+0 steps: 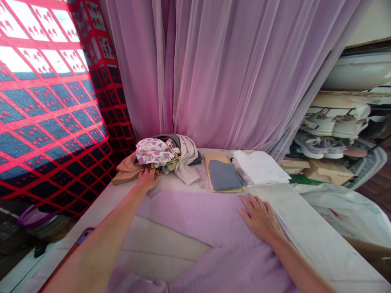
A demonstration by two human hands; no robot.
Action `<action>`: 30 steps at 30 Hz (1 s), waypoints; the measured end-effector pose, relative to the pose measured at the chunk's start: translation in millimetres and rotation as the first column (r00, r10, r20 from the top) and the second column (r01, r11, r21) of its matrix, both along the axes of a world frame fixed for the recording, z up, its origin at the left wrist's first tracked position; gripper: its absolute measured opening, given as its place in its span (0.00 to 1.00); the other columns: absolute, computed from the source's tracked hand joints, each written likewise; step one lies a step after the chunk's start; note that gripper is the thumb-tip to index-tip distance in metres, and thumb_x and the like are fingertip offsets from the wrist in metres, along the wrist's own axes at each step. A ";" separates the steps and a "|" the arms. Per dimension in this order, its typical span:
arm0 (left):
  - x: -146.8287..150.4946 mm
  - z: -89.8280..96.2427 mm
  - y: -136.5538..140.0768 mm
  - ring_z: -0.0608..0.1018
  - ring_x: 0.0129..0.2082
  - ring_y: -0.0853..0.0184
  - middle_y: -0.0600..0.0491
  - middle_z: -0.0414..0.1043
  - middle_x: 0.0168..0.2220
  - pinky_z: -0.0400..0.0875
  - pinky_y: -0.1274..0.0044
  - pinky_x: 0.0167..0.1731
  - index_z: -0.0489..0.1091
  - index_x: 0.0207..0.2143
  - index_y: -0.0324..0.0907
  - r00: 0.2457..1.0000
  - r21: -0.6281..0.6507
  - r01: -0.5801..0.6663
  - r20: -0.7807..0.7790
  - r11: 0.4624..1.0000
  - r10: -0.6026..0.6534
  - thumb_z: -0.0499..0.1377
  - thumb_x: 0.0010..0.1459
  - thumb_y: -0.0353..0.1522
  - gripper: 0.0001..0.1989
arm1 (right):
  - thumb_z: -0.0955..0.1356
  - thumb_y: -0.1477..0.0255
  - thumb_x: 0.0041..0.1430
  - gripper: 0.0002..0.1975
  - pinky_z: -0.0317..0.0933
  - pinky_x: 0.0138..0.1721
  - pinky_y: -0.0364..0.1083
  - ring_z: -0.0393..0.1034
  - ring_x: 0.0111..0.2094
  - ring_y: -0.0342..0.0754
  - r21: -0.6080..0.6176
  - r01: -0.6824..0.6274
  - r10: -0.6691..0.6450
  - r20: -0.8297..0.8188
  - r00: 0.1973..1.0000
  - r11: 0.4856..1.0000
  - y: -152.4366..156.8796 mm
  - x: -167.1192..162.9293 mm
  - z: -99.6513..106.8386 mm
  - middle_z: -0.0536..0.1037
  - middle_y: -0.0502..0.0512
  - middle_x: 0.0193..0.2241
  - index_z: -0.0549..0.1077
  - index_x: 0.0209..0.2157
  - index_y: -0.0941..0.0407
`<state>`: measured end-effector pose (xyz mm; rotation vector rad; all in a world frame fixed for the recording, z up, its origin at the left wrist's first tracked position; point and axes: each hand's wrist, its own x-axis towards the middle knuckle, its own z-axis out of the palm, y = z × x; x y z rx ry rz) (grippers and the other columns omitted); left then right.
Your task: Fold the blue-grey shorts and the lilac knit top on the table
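- The left arm reaches up from the lower left; its left hand (pixel 148 180) is at the near edge of the clothes pile (pixel 157 151), left of centre. Whether its grip pinches fabric cannot be told, since the fingertips merge with the cloth.
- The right arm enters from the lower right; its right hand (pixel 261 215) lies palm down, grip spread, fingers pointing to the upper left, on the lilac ribbed garment (pixel 189 215).
- That garment spreads across the centre and lower centre, one part extending toward the left hand.
- Pale bench (pixel 324 248) surface shows between the garment's parts and in a strip at right, whose edge slants to the lower right corner.
- Above the right hand are a folded grey-blue cloth (pixel 224 176) and a white stack (pixel 259 169); a curtain (pixel 220 73) hangs behind.
- The left forearm partly covers a phone (pixel 85 235); the bottom border cuts off the garment.
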<state>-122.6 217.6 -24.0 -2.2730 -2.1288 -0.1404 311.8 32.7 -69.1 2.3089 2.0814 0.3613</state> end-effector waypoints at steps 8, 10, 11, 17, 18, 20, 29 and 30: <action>-13.4 11.8 -16.0 0.64 0.63 0.51 0.40 0.53 0.66 0.62 0.66 0.56 0.50 0.67 0.44 0.996 -0.100 0.013 0.093 0.995 -0.003 0.50 0.60 0.46 0.36 | 0.56 0.58 0.65 0.28 0.45 0.62 0.61 0.53 0.63 0.59 -0.038 0.025 -0.025 -0.005 1.000 0.999 -1.1 -6.4 11.0 0.62 0.60 0.64 0.63 0.63 0.51; -19.6 12.6 -32.9 0.63 0.63 0.54 0.43 0.51 0.67 0.62 0.68 0.57 0.50 0.67 0.45 0.991 -0.079 0.046 0.128 0.996 -0.035 0.49 0.61 0.45 0.33 | 0.56 0.58 0.65 0.28 0.45 0.62 0.61 0.53 0.63 0.59 -0.044 0.026 -0.026 -0.003 1.000 0.999 -1.0 -6.9 12.0 0.61 0.60 0.64 0.63 0.63 0.51; -22.3 11.3 -43.0 0.63 0.63 0.54 0.44 0.50 0.68 0.62 0.68 0.57 0.52 0.67 0.46 0.989 -0.061 0.062 0.141 0.996 -0.053 0.48 0.62 0.44 0.32 | 0.56 0.58 0.65 0.28 0.45 0.62 0.61 0.53 0.63 0.59 -0.046 0.025 -0.025 -0.005 1.000 0.999 -0.9 -6.8 12.0 0.62 0.60 0.63 0.63 0.63 0.51; -42.0 0.2 -93.0 0.66 0.61 0.57 0.44 0.59 0.64 0.58 0.68 0.59 0.63 0.60 0.42 0.992 -0.040 -0.067 0.103 0.997 0.070 0.48 0.63 0.41 0.25 | 0.55 0.57 0.65 0.28 0.45 0.61 0.62 0.53 0.63 0.59 -0.028 0.012 -0.012 -0.027 1.000 1.000 1.0 -2.9 5.7 0.62 0.60 0.63 0.63 0.62 0.51; -46.9 1.7 -95.1 0.67 0.60 0.58 0.42 0.62 0.62 0.59 0.69 0.58 0.63 0.59 0.40 0.988 -0.049 -0.117 0.095 0.992 0.121 0.47 0.64 0.40 0.25 | 0.55 0.56 0.65 0.28 0.44 0.62 0.61 0.53 0.63 0.58 -0.024 0.010 -0.011 -0.028 1.000 1.000 1.3 -2.2 4.4 0.62 0.59 0.63 0.63 0.62 0.51; -57.0 8.0 -93.5 0.71 0.57 0.56 0.40 0.69 0.57 0.63 0.69 0.55 0.65 0.57 0.37 0.976 -0.070 -0.193 0.088 0.979 0.198 0.46 0.64 0.41 0.25 | 0.55 0.56 0.65 0.29 0.44 0.62 0.61 0.53 0.63 0.58 -0.023 0.011 -0.012 -0.028 1.000 1.000 2.0 -1.4 2.6 0.62 0.59 0.63 0.63 0.62 0.51; -62.0 25.9 -70.9 0.79 0.39 0.57 0.49 0.79 0.35 0.69 0.74 0.35 0.73 0.33 0.42 0.940 -0.166 -0.293 0.128 0.941 0.316 0.57 0.55 0.44 0.15 | 0.55 0.56 0.65 0.28 0.45 0.61 0.61 0.54 0.63 0.58 -0.030 0.024 -0.024 -0.008 1.000 0.999 2.1 -3.6 5.8 0.62 0.59 0.63 0.63 0.63 0.50; -60.3 25.5 -71.4 0.79 0.39 0.59 0.50 0.78 0.35 0.68 0.75 0.34 0.73 0.34 0.43 0.940 -0.153 -0.289 0.141 0.945 0.310 0.56 0.56 0.44 0.14 | 0.55 0.57 0.65 0.28 0.45 0.61 0.61 0.54 0.63 0.58 -0.036 0.027 -0.027 -0.002 1.000 0.999 1.9 -4.1 7.0 0.62 0.59 0.63 0.62 0.63 0.50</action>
